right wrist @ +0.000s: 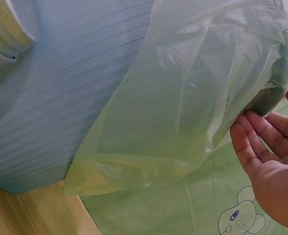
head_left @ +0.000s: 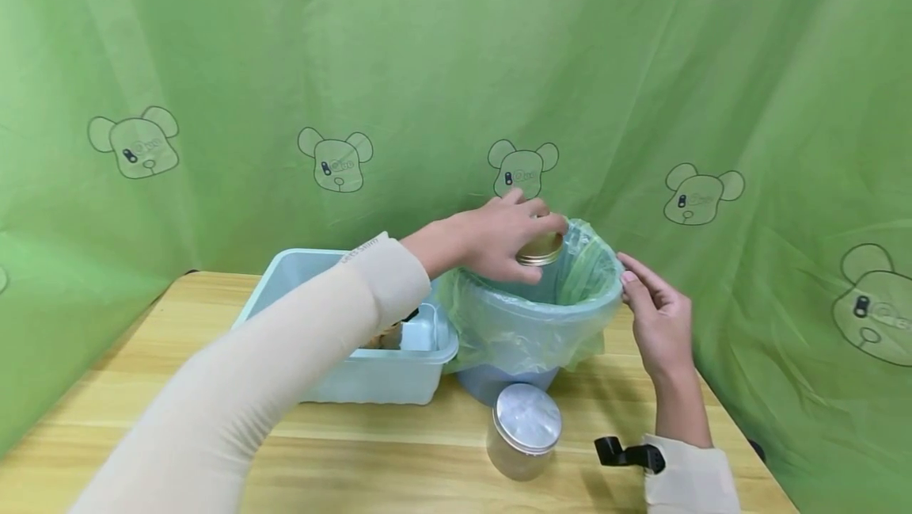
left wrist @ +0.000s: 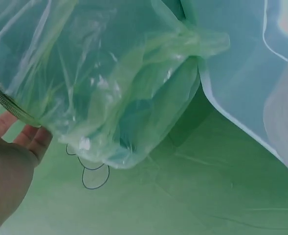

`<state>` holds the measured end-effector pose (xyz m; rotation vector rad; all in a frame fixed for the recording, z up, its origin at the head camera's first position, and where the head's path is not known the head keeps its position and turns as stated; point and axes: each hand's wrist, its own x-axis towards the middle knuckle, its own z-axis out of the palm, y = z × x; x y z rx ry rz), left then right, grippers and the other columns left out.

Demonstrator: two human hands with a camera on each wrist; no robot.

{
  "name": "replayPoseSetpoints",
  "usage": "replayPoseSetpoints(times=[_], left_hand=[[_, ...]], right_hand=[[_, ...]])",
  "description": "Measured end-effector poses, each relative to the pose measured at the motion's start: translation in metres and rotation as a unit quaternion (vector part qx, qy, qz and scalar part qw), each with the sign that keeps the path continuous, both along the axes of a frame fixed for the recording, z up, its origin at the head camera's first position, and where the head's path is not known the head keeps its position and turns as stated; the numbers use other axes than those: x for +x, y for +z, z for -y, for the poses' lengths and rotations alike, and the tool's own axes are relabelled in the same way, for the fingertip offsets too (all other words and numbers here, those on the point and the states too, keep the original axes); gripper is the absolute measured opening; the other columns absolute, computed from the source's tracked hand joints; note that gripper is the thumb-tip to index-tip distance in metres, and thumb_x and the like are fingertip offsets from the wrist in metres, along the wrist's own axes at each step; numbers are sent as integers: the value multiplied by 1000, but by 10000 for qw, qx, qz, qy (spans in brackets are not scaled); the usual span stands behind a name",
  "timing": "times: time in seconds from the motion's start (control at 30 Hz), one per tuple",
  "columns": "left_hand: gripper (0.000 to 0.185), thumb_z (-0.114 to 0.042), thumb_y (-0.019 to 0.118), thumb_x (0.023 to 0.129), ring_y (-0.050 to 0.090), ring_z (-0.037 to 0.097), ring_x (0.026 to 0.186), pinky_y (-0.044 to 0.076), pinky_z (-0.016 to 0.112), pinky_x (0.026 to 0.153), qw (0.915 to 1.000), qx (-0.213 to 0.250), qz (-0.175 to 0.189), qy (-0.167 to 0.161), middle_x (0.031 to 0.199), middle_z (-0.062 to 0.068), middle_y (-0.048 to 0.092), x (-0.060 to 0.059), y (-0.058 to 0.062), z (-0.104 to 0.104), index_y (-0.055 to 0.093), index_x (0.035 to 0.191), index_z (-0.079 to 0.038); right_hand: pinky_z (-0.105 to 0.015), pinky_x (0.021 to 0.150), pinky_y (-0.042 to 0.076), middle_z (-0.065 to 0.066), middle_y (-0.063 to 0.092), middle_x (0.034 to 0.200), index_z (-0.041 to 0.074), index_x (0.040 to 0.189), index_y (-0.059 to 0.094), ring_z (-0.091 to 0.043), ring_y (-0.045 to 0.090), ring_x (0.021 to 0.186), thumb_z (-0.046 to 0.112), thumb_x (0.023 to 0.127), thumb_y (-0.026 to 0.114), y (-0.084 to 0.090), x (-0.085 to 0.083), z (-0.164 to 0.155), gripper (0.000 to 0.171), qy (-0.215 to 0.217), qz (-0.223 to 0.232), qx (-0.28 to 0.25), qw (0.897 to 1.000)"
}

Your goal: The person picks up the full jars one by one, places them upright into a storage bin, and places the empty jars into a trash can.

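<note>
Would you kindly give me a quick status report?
Left hand grips gold lid over lined bin. Right hand steadies its rim. Nothing blocking the opening.

Staged recording set, green bear-print backdrop cloth [head_left: 456, 62] draped behind and beside a wooden table [head_left: 370, 458]

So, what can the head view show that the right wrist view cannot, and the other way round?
Only the head view shows the left hand holding a gold lid over the lined bin, the pale blue tub and the silver-lidded jar on the wooden table. Only the right wrist view shows the ribbed blue wall of the bin from close up. Both show the right hand with its fingertips at the bin's rim and the green bag liner.
</note>
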<state>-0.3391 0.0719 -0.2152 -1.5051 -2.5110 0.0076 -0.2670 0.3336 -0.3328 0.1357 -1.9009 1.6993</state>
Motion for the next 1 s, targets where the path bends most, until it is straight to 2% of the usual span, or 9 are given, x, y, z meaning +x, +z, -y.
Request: replayPoseSetpoints(times=[0.2, 0.47, 0.8, 1.0], left_hand=[[61, -44, 62, 96, 39, 22, 114, 43, 35, 90, 9989, -311, 320, 148, 145, 1, 47, -2, -6, -8, 42, 151, -29], [64, -49, 64, 98, 38, 23, 122, 40, 39, 104, 9964, -680, 414, 282, 146, 1, 43, -2, -12, -11, 39, 154, -33], [66, -54, 59, 99, 37, 25, 132, 38, 45, 110, 9976, -577, 322, 205, 155, 2, 39, -1, -14, -11, 38, 157, -29], [62, -54, 51, 103, 38, 23, 135, 36, 45, 114, 9990, -413, 124, 103, 159, 0, 38, 5, -12, -11, 37, 158, -28]], right_hand=[[-12, 84, 51, 9, 72, 114, 4, 137, 65, -7, 64, 94, 23, 102, 65, 0, 1, 0, 40, -12, 26, 43, 10000], [-13, 84, 51, 8, 71, 113, 5, 137, 65, -7, 62, 93, 23, 102, 65, 0, 1, 0, 39, -49, 67, 77, 9999], [-12, 85, 51, 8, 72, 114, 4, 137, 65, -6, 64, 94, 23, 102, 65, -1, 1, 0, 40, 54, 23, -13, 10000], [-13, 86, 53, 7, 73, 112, 1, 137, 64, -5, 67, 94, 22, 102, 66, -1, 0, 1, 41, 189, -51, -118, 9997]])
